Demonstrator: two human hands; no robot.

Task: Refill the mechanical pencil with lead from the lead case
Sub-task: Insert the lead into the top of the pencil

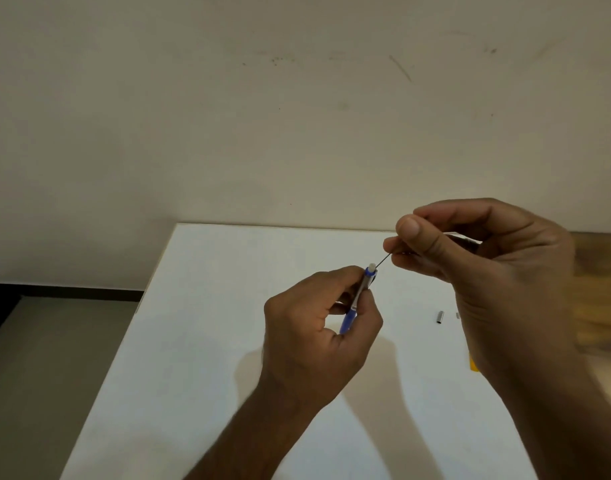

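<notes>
My left hand (314, 327) holds a blue and clear mechanical pencil (357, 296) tilted, its white open back end pointing up and right. My right hand (477, 261) pinches a thin dark lead (383, 260) between thumb and forefinger. The lead's lower tip meets the pencil's back end. A dark, shiny object, possibly the lead case (465, 240), shows inside my right hand, mostly hidden by the fingers. A small dark metal cap (439, 316) lies on the white table (200, 341) to the right of the pencil.
A tiny grey piece (457, 315) lies beside the cap. A yellow object (473, 363) peeks out from behind my right wrist. The table's far edge meets a beige wall. A wooden surface (598, 258) lies at the right. Floor shows at the left.
</notes>
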